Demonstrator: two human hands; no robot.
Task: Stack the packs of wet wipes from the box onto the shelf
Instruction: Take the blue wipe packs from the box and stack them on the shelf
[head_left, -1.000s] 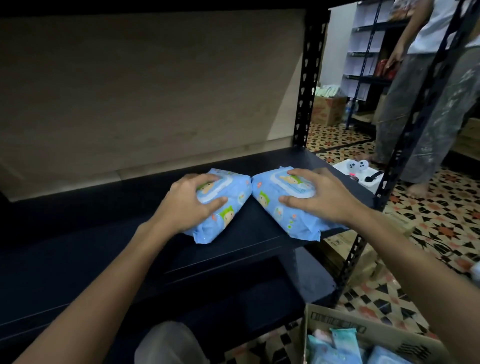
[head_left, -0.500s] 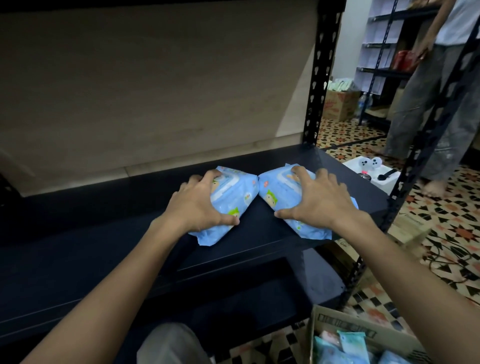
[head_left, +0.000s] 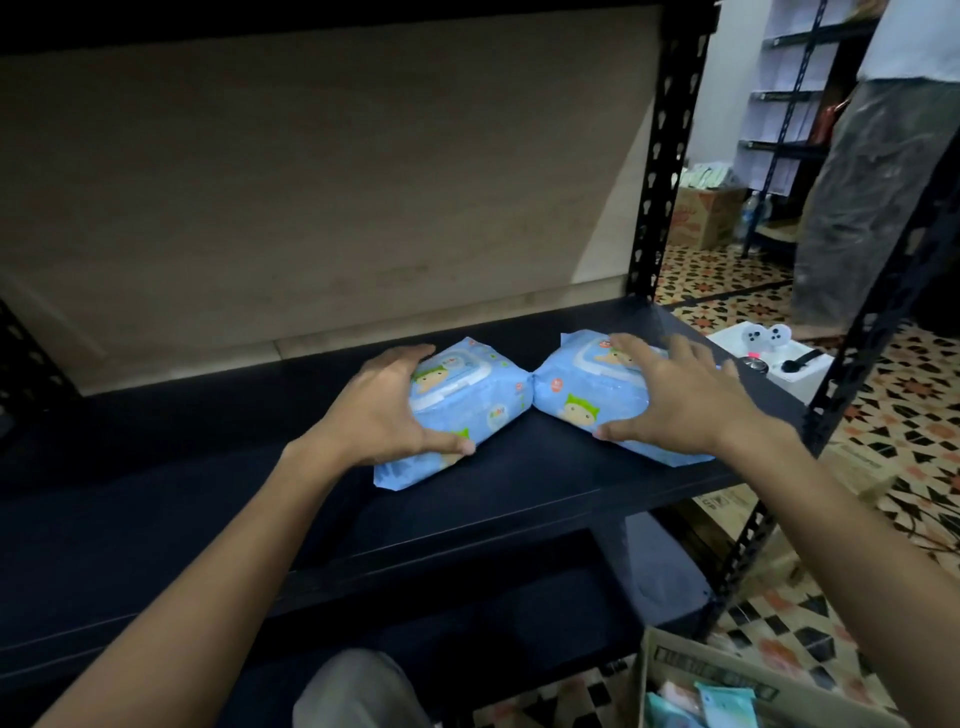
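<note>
Two light-blue packs of wet wipes lie side by side on the black shelf board, their inner ends touching. My left hand grips the left pack, thumb on its near edge and fingers over its far side. My right hand lies on the right pack with fingers spread across the top and the thumb pressed to the near edge. The cardboard box stands on the floor at the lower right, with more packs inside.
Black perforated uprights frame the shelf's right end, with a wooden back panel behind. A person stands at the back right near another rack. A white case with controllers and a second carton sit on the tiled floor.
Both hands have slid the packs slightly farther onto the shelf and turned them so the ends meet. The fingers of my right hand have spread out over its pack.
</note>
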